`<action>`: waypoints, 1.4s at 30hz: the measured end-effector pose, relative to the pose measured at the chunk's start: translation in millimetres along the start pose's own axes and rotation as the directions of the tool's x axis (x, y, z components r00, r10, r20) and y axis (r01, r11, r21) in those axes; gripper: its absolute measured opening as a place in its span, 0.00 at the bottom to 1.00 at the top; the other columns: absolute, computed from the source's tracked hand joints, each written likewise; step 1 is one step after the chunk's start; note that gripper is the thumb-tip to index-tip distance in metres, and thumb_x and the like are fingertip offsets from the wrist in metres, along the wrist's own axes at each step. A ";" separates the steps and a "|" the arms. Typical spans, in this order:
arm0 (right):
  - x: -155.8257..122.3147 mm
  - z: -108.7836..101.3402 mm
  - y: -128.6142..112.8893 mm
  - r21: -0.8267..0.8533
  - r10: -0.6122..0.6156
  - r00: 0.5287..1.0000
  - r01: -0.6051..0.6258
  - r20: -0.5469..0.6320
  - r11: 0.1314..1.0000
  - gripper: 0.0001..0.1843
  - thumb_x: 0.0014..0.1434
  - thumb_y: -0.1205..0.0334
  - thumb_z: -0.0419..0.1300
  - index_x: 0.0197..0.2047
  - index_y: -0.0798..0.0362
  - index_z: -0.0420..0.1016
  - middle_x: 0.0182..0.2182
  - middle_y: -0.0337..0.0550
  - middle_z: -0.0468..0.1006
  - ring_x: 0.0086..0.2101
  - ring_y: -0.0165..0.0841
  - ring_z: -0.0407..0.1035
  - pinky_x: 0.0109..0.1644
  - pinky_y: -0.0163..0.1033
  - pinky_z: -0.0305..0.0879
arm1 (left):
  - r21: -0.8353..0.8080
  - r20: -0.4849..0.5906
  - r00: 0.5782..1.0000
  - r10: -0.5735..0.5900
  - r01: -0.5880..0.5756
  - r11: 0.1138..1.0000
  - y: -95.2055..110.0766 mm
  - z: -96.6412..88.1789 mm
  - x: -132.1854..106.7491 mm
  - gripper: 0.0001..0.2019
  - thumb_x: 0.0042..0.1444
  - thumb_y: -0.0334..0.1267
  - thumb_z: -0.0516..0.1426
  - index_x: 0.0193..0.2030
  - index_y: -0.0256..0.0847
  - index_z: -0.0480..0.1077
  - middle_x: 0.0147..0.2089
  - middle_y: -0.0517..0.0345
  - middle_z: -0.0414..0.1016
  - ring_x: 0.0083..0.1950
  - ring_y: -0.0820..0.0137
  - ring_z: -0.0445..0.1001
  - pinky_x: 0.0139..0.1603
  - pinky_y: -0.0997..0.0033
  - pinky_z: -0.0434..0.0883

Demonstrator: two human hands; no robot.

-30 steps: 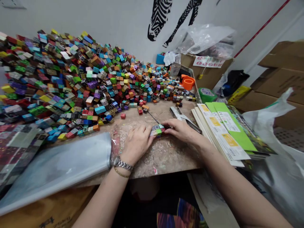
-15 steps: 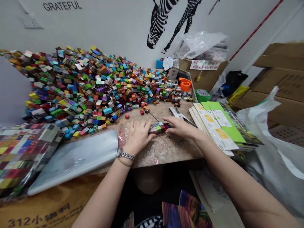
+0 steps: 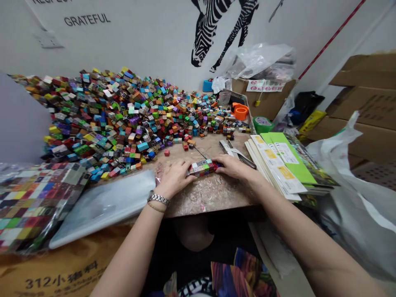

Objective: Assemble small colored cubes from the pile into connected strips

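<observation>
A short row of colourful printed cubes (image 3: 202, 167) lies on the worktable between my two hands. Around its left end are the fingers of my left hand (image 3: 176, 176), which wears a metal watch. The fingers of my right hand (image 3: 231, 166) press on the row's right end, the thumb at the near side. Both ends of the row are partly hidden by fingers. Just beyond the row, a thin dark rod (image 3: 198, 152) rests on the tabletop. One loose red cube (image 3: 167, 153) sits past my left hand.
A large heap of cubes (image 3: 123, 119) fills the table's back and left. A clear plastic sleeve (image 3: 108, 206) and a wrapped block of cubes (image 3: 37, 202) lie left. At right are a stapler-like metal tool (image 3: 236, 153), stacked booklets (image 3: 278, 165) and an orange tape holder (image 3: 240, 111).
My left hand has shifted slightly left along the row, so more cubes show at that end, white and red ones among them. The right hand stays at the other end. The view has shifted slightly.
</observation>
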State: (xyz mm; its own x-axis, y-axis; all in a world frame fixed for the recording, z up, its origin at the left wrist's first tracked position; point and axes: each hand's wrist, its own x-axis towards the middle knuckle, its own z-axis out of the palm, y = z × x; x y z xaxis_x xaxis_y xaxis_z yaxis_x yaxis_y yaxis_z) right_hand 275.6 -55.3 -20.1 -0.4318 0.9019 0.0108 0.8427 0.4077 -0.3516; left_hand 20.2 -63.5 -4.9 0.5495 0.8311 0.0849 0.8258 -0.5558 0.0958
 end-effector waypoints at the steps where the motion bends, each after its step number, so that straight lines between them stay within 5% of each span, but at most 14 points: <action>1: -0.1 -0.3 0.8 -0.002 -0.003 1.000 0.003 0.004 1.000 0.23 0.56 0.68 0.64 0.56 0.57 0.73 0.51 0.54 0.76 0.51 0.42 0.70 0.58 0.46 0.64 | -0.001 -0.012 1.000 0.018 -0.018 1.000 2.9 -0.7 2.0 0.21 0.60 0.50 0.56 0.56 0.42 0.65 0.53 0.50 0.71 0.55 0.57 0.71 0.55 0.56 0.67; 5: -1.8 -8.2 7.2 0.001 -0.008 0.998 0.008 0.057 1.000 0.28 0.55 0.67 0.64 0.60 0.56 0.70 0.53 0.54 0.74 0.53 0.41 0.70 0.60 0.44 0.63 | -0.011 -0.066 0.991 0.117 -0.118 0.993 16.8 -1.5 10.5 0.22 0.61 0.48 0.56 0.59 0.42 0.63 0.57 0.49 0.69 0.57 0.59 0.69 0.58 0.57 0.66; 9: 5.6 -24.3 11.7 -0.007 0.052 0.998 -0.052 0.029 0.999 0.23 0.61 0.64 0.58 0.60 0.55 0.71 0.55 0.53 0.74 0.53 0.41 0.71 0.58 0.43 0.65 | -0.022 -0.059 0.988 0.146 -0.147 0.989 28.1 0.7 15.6 0.23 0.62 0.45 0.56 0.61 0.42 0.61 0.61 0.47 0.67 0.60 0.59 0.67 0.59 0.56 0.66; 18: 68.4 -22.0 0.7 -0.205 0.237 0.969 -0.217 0.074 0.954 0.18 0.60 0.53 0.59 0.47 0.56 0.79 0.46 0.55 0.80 0.47 0.41 0.74 0.47 0.38 0.67 | 0.070 -0.055 0.978 0.201 -0.197 0.978 35.6 9.9 16.9 0.22 0.64 0.41 0.54 0.64 0.43 0.60 0.68 0.50 0.62 0.66 0.59 0.62 0.64 0.51 0.63; 25: 88.2 -16.5 -1.1 -0.218 0.270 0.947 -0.231 0.172 0.948 0.10 0.55 0.62 0.62 0.38 0.55 0.83 0.39 0.53 0.82 0.43 0.40 0.76 0.44 0.35 0.66 | 0.077 -0.038 0.979 0.202 -0.198 0.977 36.4 13.1 18.9 0.24 0.63 0.41 0.55 0.65 0.45 0.59 0.68 0.51 0.62 0.67 0.59 0.61 0.64 0.48 0.62; 29: 82.5 -22.9 4.8 -0.207 0.324 0.941 -0.299 0.101 0.932 0.11 0.57 0.66 0.58 0.39 0.57 0.82 0.41 0.55 0.81 0.45 0.40 0.75 0.45 0.34 0.66 | 0.069 -0.046 0.978 0.204 -0.200 0.977 37.5 13.0 18.7 0.26 0.61 0.42 0.57 0.65 0.46 0.57 0.67 0.50 0.63 0.66 0.59 0.62 0.65 0.47 0.62; 42: 39.2 -31.5 34.4 0.380 0.498 0.860 -0.426 -0.113 0.822 0.05 0.59 0.70 0.52 0.36 0.56 0.68 0.32 0.44 0.81 0.27 0.28 0.75 0.30 0.28 0.64 | 0.107 -0.058 0.967 0.250 -0.243 0.964 45.3 13.5 23.6 0.27 0.61 0.42 0.58 0.65 0.46 0.57 0.69 0.49 0.61 0.68 0.55 0.59 0.64 0.42 0.61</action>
State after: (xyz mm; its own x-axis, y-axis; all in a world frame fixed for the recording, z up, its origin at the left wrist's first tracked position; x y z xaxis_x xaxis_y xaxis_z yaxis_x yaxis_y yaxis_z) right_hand 297.8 -1.4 -2.3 0.0847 0.9946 -0.0595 0.7540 -0.1030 -0.6487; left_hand 72.2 -68.8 -12.0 0.7300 0.6636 0.1636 0.6764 -0.7357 -0.0341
